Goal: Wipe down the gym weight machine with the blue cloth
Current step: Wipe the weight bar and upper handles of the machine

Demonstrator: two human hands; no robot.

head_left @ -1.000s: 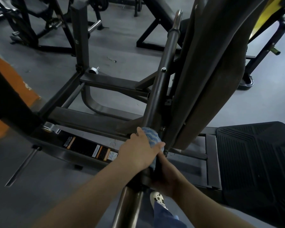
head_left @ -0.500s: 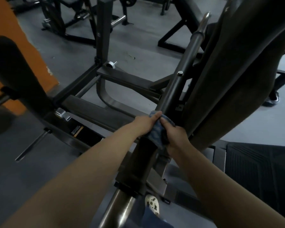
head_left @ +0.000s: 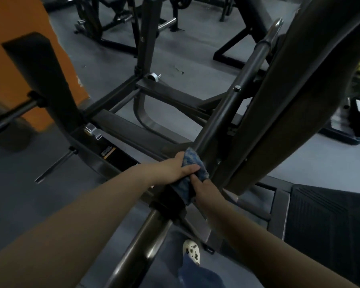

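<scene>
A dark metal bar (head_left: 227, 113) of the gym weight machine slants from the lower middle up to the right. The blue cloth (head_left: 190, 169) is wrapped around this bar just above a black collar. My left hand (head_left: 175, 170) grips the cloth on the bar from the left, thumb laid across the top. My right hand (head_left: 205, 189) grips the cloth's lower right side, its fingers curled under and partly hidden. A large padded arm (head_left: 289, 100) of the machine runs parallel, close on the right.
The machine's base frame (head_left: 133, 129) spreads over the grey floor to the left. A black ribbed footplate (head_left: 328, 223) lies at lower right. An orange wall (head_left: 19, 48) and a black pad stand at left. Other machines fill the back. My white shoe (head_left: 191, 251) is below.
Both hands and the cloth stayed together on the bar, sliding slightly along it. The camera view shifted left and tilted, showing more of the orange wall and the black pad.
</scene>
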